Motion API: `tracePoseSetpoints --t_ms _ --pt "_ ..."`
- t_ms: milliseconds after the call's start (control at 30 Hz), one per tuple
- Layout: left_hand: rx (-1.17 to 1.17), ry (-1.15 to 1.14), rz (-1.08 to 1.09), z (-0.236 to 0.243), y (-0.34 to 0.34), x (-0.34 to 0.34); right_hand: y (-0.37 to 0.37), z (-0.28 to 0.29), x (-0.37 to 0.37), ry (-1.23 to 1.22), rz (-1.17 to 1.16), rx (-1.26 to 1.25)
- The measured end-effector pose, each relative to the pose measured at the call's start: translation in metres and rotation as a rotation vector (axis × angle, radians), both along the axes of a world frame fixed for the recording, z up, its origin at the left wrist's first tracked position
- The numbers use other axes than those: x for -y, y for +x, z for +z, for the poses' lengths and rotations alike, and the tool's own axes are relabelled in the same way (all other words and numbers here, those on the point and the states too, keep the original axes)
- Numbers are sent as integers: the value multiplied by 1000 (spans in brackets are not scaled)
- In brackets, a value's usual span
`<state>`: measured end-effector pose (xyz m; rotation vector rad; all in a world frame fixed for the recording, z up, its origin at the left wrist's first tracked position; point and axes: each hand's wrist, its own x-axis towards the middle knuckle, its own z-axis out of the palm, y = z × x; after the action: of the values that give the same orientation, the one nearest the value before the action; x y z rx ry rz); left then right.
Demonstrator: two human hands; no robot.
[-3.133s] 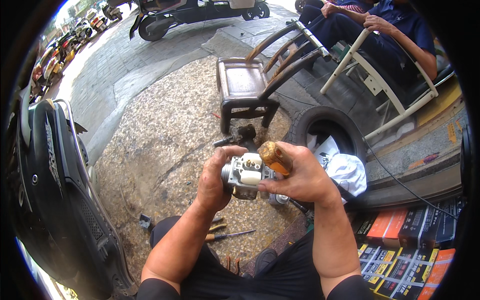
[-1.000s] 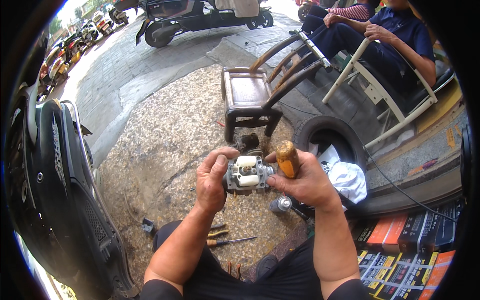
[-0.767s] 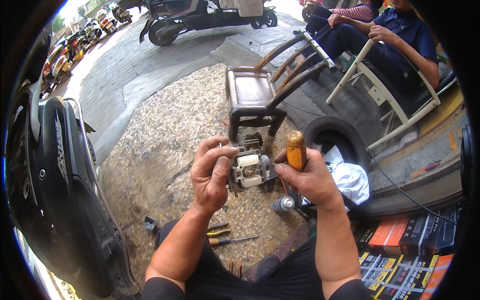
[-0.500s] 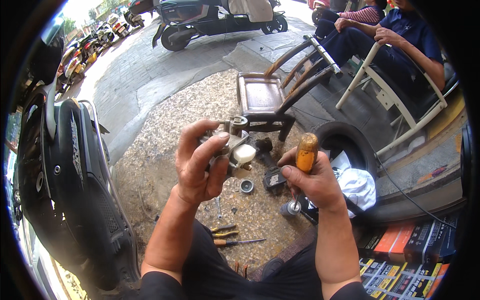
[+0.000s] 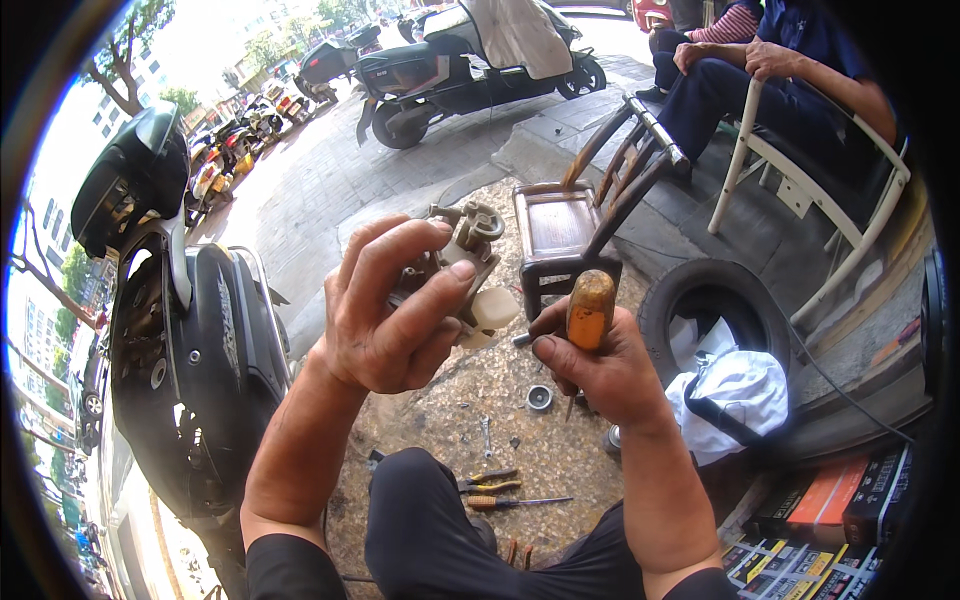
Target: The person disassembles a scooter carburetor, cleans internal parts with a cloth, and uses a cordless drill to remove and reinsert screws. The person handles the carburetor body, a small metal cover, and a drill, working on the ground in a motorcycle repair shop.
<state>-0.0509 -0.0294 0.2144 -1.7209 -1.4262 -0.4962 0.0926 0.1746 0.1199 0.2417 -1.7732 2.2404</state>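
Observation:
My left hand (image 5: pixel 385 310) is raised, fingers curled around a grey metal carburetor (image 5: pixel 478 240) with a white plastic float (image 5: pixel 495 308). The part is tilted, much of it hidden behind my fingers. Just to its lower right, my right hand (image 5: pixel 600 380) grips a screwdriver (image 5: pixel 590 320) by its worn orange handle, the shaft pointing downward and clear of the carburetor. Below them on the speckled floor (image 5: pixel 500 370) lie a small round metal cap (image 5: pixel 539 398), a wrench (image 5: pixel 486 436), yellow-handled pliers (image 5: pixel 485 486) and another screwdriver (image 5: pixel 525 500).
A dark scooter (image 5: pixel 190 390) flanks my left. A wooden chair (image 5: pixel 555 225) stands ahead. To the right are a tyre (image 5: pixel 655 320), white cloth (image 5: pixel 735 400), cable (image 5: pixel 830 370), strapped boxes (image 5: pixel 820 500) and people seated on chairs (image 5: pixel 800 90). More scooters (image 5: pixel 450 75) stand behind.
My left hand has lifted the carburetor away from my right hand and turned it over sideways. The right hand still grips the screwdriver. The view has swung up and leftward.

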Motion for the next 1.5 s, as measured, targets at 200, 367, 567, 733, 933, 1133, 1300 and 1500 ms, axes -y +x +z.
tracePoseSetpoints --t_ms 200,367,567,733,933,1133,1300,1500 --pt "80 70 -56 4 5 -9 4 3 -4 -43 -43 -46" --pt "1172 329 -147 -61 36 -16 13 11 -14 -112 -111 13" --pt "2109 513 -196 -138 64 -29 28 18 -33 14 -452 -147" --pt "2300 490 -226 -174 74 -30 38 31 -48 -4 -576 -420" --pt "2283 271 -153 -203 78 -26 60 50 -70 -201 -16 -538" --pt "2251 123 -197 -211 77 -25 42 43 -65 -176 131 -458" --pt "2241 75 -202 -210 74 -21 33 40 -64 -141 235 -465" --pt "2260 41 -241 -209 73 -15 29 39 -58 -146 271 -455"
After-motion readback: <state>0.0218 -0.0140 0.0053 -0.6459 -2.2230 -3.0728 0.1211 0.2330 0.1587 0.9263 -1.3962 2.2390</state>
